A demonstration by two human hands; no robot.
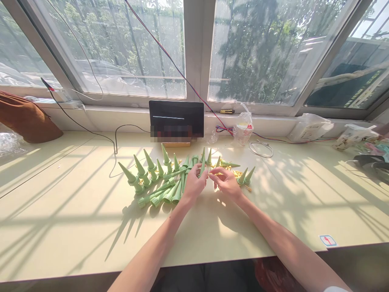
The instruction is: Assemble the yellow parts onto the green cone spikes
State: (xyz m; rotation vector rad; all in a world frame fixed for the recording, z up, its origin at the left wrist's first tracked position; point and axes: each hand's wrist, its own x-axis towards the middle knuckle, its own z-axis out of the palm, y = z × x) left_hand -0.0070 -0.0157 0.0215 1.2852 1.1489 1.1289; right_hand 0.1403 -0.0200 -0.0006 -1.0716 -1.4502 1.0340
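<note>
My left hand is closed around a green plastic spike, which points upward between the fingers and thumb. Close beside it, my right hand is pinched, its fingertips by the left thumb; whatever they hold is too small to make out. Several green spikes with collars stand point up to the left of my hands. Long green tapered pieces lie in a fanned pile against my left hand. Small yellow pieces are scattered behind my right hand, near two upright green spikes.
A dark-screened tablet leans at the back of the pale table. Behind my hands are a plastic-wrapped cup, a coiled white cable and a yellow-black cutter. A brown bag lies far left, dark headphones far right.
</note>
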